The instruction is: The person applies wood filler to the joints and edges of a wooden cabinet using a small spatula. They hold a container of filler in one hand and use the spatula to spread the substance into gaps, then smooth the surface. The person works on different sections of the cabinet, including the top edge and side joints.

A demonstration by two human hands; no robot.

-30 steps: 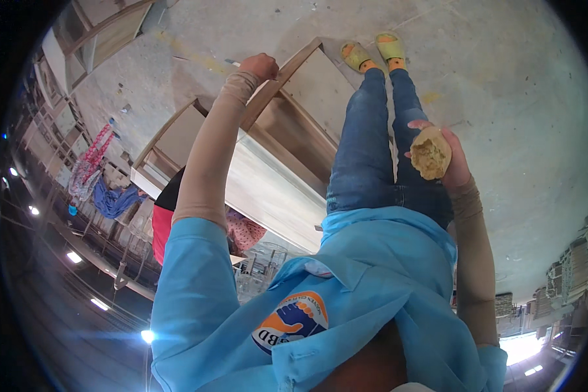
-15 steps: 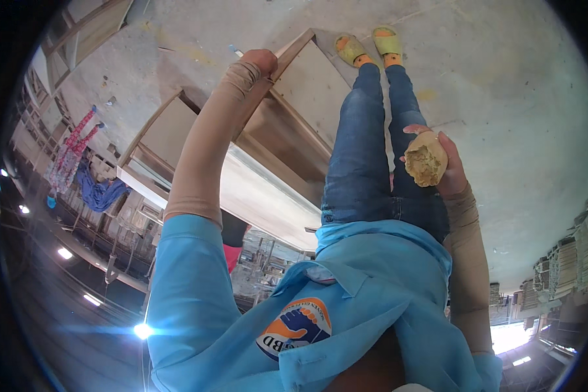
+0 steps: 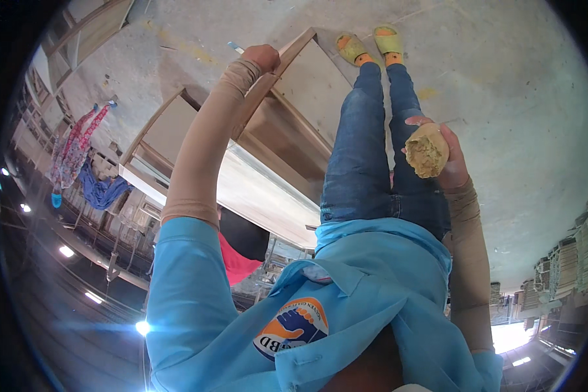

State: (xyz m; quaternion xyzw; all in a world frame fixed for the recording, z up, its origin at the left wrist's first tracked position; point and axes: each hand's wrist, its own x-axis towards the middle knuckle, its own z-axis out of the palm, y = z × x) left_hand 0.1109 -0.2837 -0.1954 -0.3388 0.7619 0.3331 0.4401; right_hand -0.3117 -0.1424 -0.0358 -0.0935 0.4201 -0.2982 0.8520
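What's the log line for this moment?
left hand: holds thin tool, at cabinet edge | right hand: holds yellowish lump

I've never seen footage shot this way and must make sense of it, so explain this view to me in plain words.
There is no machine here, only a person's two bare hands. A wide camera worn on the head looks down, so the blue shirt fills the bottom, the yellowish sandals appear at the top, and straight edges bend. The picture's left is the person's left.

A wooden, cabinet-like piece sits on the grey floor. The left hand is at its edge, seemingly gripping a thin blue-tipped item, mostly hidden. The right hand holds a rounded tan object with a rough, crumbly-looking face; its material is unclear.
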